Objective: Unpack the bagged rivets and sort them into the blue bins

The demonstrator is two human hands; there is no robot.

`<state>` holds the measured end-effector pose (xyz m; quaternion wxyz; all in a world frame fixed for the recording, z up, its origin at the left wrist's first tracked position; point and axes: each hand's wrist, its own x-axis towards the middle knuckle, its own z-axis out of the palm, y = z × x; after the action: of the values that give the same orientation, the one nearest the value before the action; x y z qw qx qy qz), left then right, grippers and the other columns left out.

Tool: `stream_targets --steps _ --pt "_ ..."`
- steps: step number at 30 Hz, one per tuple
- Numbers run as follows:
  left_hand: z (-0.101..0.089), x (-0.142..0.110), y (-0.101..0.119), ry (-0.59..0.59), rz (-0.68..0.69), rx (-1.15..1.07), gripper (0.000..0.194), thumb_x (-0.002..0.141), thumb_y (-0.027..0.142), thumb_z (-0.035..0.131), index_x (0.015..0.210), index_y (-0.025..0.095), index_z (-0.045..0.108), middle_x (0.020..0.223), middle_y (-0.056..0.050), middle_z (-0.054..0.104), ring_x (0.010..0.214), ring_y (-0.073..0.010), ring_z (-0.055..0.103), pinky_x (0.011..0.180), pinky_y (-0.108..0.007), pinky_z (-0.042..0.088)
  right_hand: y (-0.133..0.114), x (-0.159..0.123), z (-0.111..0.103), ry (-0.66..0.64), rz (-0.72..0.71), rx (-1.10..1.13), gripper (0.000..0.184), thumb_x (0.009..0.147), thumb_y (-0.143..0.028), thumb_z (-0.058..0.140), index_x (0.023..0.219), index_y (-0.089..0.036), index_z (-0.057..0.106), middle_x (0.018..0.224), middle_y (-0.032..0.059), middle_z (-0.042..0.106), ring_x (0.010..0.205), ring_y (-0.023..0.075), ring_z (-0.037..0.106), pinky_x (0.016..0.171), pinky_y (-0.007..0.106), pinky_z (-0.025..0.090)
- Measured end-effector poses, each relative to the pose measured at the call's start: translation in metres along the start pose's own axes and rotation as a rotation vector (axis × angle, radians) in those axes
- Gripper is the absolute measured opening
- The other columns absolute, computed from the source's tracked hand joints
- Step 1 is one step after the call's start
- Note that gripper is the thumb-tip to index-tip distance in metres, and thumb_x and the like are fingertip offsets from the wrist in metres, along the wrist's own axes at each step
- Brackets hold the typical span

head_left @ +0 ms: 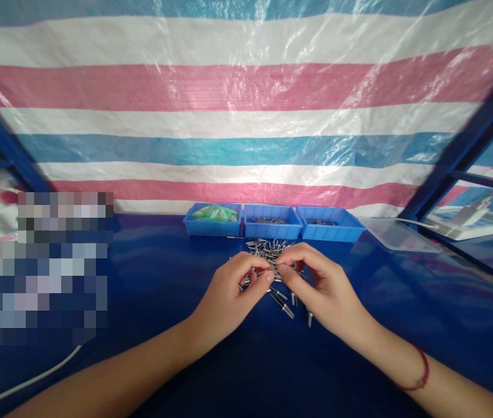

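Observation:
A heap of silvery blind rivets point(264, 249) with thin stems lies on the blue tabletop point(154, 273), and a few stray toward me. Above the heap, my left hand point(231, 293) pinches one end of a single blind rivet point(274, 266) between thumb and fingers. The other end is pinched by my right hand point(327, 287), so the fingertips of both hands nearly meet. Fingers cover most of this rivet. A red cord bracelet point(424, 371) circles my right wrist.
Three blue bins stand in a row behind the heap: the left bin point(189, 226) holds a green plastic packet point(215, 213), the middle bin point(272, 230) and right bin point(333, 233) hold small metal pieces. A clear plastic sheet point(403, 235) lies right. A white cable point(32, 383) runs left.

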<state>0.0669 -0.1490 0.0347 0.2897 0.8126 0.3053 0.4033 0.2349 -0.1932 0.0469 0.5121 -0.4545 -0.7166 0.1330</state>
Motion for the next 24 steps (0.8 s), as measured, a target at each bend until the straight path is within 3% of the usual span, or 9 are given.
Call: stream_targets --steps 6,10,12,17,21,24 --pt "-0.001 0.0 -0.001 0.098 -0.033 0.012 0.008 0.085 0.025 0.055 0.083 0.019 0.06 0.077 0.001 0.063 0.069 -0.0119 0.057 0.066 -0.024 0.045 0.007 0.0 0.005 -0.114 -0.017 -0.076 0.011 0.087 -0.021 0.053 0.08 -0.02 0.062 0.079 0.0034 0.064 0.079 0.0171 0.059 0.074 0.031 0.046" --pt "-0.001 0.0 -0.001 0.057 -0.033 0.019 0.01 0.085 0.026 0.055 0.09 0.018 0.059 0.081 0.0 0.064 0.072 -0.0128 0.058 0.068 -0.025 0.047 0.015 0.003 0.006 -0.213 0.149 0.063 0.021 0.089 -0.03 0.048 0.078 -0.019 0.063 0.075 0.0024 0.065 0.072 0.0154 0.06 0.069 0.029 0.047" --pt "-0.002 0.002 -0.003 0.064 -0.054 0.031 0.017 0.085 0.027 0.055 0.1 0.019 0.058 0.084 -0.001 0.064 0.076 -0.0134 0.059 0.07 -0.026 0.047 0.025 0.009 -0.001 -0.116 0.276 0.124 0.024 0.087 -0.035 0.049 0.078 -0.018 0.063 0.072 0.0019 0.064 0.068 0.0146 0.059 0.064 0.027 0.047" --pt "-0.007 0.007 -0.012 0.065 -0.065 0.115 0.019 0.086 0.024 0.051 0.102 0.019 0.059 0.087 -0.001 0.065 0.077 -0.0139 0.06 0.071 -0.027 0.048 0.069 0.029 -0.041 0.332 0.512 -0.016 0.021 0.076 -0.036 0.057 0.07 -0.018 0.064 0.062 0.0013 0.059 0.056 0.0141 0.054 0.05 0.025 0.042" --pt "-0.011 0.008 -0.017 0.034 -0.037 0.157 0.017 0.086 0.02 0.05 0.099 0.019 0.06 0.091 -0.002 0.066 0.08 -0.0146 0.061 0.07 -0.027 0.049 0.097 0.035 -0.068 0.429 0.545 -0.092 0.021 0.075 -0.037 0.056 0.066 -0.019 0.062 0.057 0.0017 0.056 0.048 0.0139 0.049 0.044 0.026 0.038" --pt "-0.013 0.009 -0.017 0.015 -0.001 0.175 0.016 0.085 0.018 0.05 0.096 0.02 0.061 0.091 -0.002 0.066 0.082 -0.0151 0.062 0.075 -0.029 0.049 0.1 0.035 -0.072 0.409 0.541 -0.121 0.027 0.078 -0.041 0.052 0.066 -0.018 0.061 0.054 0.0012 0.053 0.045 0.0134 0.046 0.042 0.027 0.037"
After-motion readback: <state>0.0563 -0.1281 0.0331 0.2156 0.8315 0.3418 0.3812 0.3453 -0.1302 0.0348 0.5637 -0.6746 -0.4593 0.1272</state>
